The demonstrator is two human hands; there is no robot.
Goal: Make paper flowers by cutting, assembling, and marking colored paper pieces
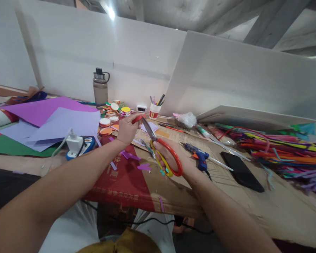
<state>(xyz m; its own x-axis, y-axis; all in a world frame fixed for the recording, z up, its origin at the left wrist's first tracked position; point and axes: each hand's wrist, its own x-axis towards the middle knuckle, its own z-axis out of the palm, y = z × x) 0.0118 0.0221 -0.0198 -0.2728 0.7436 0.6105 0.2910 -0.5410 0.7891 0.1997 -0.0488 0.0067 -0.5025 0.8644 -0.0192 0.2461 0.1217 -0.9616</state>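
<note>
My right hand (170, 154) is wrapped round a pair of scissors (177, 160) with one red and one yellow handle loop. The metal blades point up and to the left, with the tip beside a small red piece (138, 119), its material unclear. My left hand (127, 130) pinches that red piece between its fingertips. Below the hands, purple paper scraps (144, 167) lie on a red and brown cardboard sheet (121, 186). Another tool with light blue parts (148, 149) lies partly hidden behind my right hand.
Purple and lilac paper sheets (65, 123), a white plug on a blue power strip (75, 144) and a water bottle (100, 88) stand left. Tape rolls (104, 122) and a pen cup (155, 111) sit behind. Rightward are a glue gun (199, 156), a black phone (241, 171) and colourful pipe cleaners (287, 147).
</note>
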